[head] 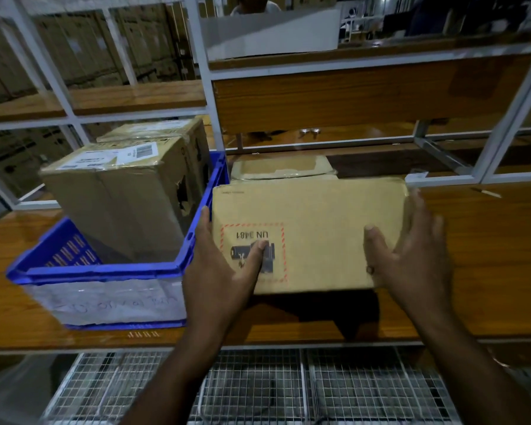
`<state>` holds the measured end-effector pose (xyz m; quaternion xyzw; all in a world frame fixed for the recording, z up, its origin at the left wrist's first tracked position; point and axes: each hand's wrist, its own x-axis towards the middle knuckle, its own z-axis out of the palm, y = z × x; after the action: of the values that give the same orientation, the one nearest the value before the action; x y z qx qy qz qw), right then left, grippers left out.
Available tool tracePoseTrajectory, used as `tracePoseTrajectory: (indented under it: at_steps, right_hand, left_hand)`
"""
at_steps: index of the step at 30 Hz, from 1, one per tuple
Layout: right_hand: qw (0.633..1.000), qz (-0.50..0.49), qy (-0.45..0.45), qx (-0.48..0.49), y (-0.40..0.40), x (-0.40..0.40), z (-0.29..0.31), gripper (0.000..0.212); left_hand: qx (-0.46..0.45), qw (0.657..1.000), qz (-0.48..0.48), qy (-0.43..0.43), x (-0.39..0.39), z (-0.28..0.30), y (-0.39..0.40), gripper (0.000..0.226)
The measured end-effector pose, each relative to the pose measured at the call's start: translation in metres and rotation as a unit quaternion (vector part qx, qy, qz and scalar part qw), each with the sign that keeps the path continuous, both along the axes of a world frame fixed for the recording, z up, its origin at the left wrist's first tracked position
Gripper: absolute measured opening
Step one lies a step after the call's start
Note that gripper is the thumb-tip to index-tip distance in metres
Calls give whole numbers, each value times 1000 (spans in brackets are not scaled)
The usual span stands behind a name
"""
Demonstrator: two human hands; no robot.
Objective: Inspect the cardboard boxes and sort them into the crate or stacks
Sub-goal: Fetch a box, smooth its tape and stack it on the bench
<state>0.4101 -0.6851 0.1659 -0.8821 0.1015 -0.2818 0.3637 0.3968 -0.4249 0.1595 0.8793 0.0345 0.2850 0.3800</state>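
- Upside down, the held box (310, 216) is showing "UN 3481" inside a red dashed frame.
- The blue crate (105, 268) on the table (488, 256) is holding two taped boxes (120, 197), white labels unreadable.
- Left hand (221, 271) and right hand (411, 256) are gripping the box's sides, thumbs on top, just right of the crate.

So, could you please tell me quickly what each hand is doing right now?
Left hand: holding the cardboard box, thumb on top, fingers along its left side.
Right hand: holding the same box's right end.
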Motion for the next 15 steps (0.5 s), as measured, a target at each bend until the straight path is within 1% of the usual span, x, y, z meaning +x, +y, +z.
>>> tracePoseTrajectory:
  at_steps: [2, 6, 8, 10, 12, 15]
  right_hand:
    - [999, -6, -6, 44, 3, -11, -18, 90]
    - [998, -13, -7, 55, 5, -22, -44, 96]
    - [998, -6, 27, 60, 4, -23, -53, 100]
    - [995, 8, 81, 61, 1, -25, -61, 103]
    - [992, 17, 116, 50, 2, -29, -70, 97]
    - [996, 18, 90, 12, 4, -31, -78, 73]
  left_hand:
    - [-16, 1000, 8, -7, -12, -18, -5, 96]
    - [-50, 998, 26, -13, -26, -42, -9, 84]
    - [-46, 998, 37, 9, -25, -47, -5, 81]
    - [-40, 997, 42, 45, -22, -52, 1, 86]
    - [-42, 996, 43, 73, -21, -59, 7, 85]
    - [-22, 995, 33, 97, -20, -64, 12, 72]
